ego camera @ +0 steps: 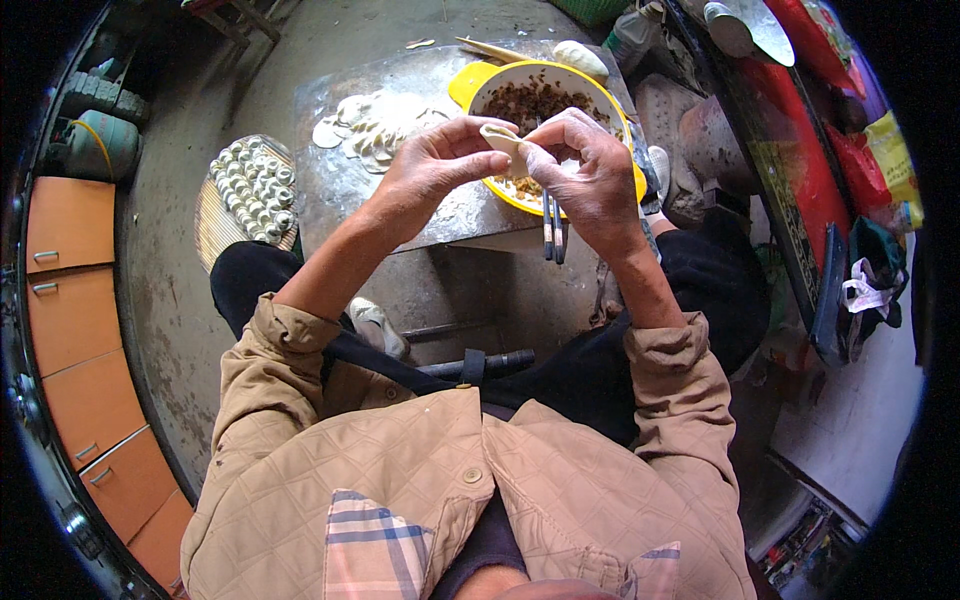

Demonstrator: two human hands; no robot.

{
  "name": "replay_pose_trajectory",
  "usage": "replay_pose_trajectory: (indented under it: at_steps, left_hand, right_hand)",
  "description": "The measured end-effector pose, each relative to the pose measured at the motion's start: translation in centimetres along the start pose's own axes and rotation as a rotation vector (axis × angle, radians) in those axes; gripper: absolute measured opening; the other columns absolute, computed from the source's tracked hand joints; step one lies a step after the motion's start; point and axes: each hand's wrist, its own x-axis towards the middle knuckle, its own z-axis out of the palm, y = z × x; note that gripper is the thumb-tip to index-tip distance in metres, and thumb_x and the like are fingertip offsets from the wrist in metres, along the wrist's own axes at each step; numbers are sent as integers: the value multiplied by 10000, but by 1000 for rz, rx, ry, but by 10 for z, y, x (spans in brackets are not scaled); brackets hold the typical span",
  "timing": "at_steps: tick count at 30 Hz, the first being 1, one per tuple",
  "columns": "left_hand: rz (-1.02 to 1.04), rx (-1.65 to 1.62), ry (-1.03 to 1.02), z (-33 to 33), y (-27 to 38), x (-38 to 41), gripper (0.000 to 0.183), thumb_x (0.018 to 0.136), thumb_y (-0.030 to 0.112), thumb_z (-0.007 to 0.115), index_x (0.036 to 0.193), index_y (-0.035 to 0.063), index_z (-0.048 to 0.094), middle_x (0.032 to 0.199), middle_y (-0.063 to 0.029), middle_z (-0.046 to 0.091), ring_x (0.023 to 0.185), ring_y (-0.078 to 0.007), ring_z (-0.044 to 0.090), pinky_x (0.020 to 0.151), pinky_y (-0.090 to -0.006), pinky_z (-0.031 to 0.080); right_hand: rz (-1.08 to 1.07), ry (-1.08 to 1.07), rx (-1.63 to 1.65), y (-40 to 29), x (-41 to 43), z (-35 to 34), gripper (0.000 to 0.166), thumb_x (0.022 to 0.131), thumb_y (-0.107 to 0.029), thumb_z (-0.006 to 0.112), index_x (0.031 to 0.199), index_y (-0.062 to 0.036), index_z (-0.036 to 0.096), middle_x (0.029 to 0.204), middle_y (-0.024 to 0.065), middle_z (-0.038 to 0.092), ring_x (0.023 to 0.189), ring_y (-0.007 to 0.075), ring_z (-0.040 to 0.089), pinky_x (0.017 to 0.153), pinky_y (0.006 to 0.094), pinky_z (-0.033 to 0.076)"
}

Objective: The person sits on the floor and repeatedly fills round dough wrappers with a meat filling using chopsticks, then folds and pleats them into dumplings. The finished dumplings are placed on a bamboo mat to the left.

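Observation:
My left hand (450,154) and my right hand (589,169) hold a folded dumpling wrapper (502,144) between them, its rim pinched by fingers and thumbs. Both hands are above the near side of a yellow bowl (636,150) with a white inside, which holds dark chopped filling (532,97). A pair of chopsticks (553,229) leans out over the bowl's near rim, partly hidden by my right hand. Left of the bowl, a heap of round dough wrappers (375,124) lies on the floured table (322,187). Whether filling is inside the held wrapper cannot be told.
A round woven tray (214,229) with rows of shaped dumplings (255,187) stands left of the table. Behind the bowl lie a wooden rolling pin (491,49) and a lump of dough (581,60). Orange cabinets (79,292) line the left; red bags (859,169) are at right.

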Motion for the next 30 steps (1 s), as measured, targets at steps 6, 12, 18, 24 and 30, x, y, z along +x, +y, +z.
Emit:
replay_pose_trajectory:
  at_steps: [6,12,18,24,30]
  left_hand:
    - [24,53,-1,-2,-4,0,374,853,171,729,1166,3,613,1092,-111,661,1023,-180,631,949,-314,490]
    - [21,124,8,-1,-3,-1,332,839,166,743,1116,10,647,1061,-103,674,989,-168,643,921,-309,510]
    - [9,112,19,-5,-6,1,356,826,179,756,1118,9,645,1048,-107,675,977,-175,651,921,-316,517]
    - [18,138,7,-2,-3,-1,367,822,201,762,1112,7,648,1037,-114,677,965,-177,654,904,-313,523]
    - [-30,143,19,-2,0,-1,294,841,156,738,1081,13,647,1024,-82,674,973,-144,629,922,-298,493]
  right_hand:
    - [-110,55,-61,8,2,1,111,781,-64,738,857,1,691,779,77,631,690,176,623,632,283,505]
    - [-64,-17,-74,2,2,1,93,781,-46,732,851,0,691,760,81,619,672,176,616,610,283,495]
    - [-97,42,-51,6,1,3,90,782,-40,730,854,-3,690,764,84,614,665,176,611,593,286,490]
    - [-134,6,-79,5,2,3,91,789,-42,724,866,-7,694,770,83,616,674,174,614,590,287,490]
    - [-164,28,-110,6,2,2,92,779,-43,733,851,-8,689,763,84,612,661,178,612,588,287,490]
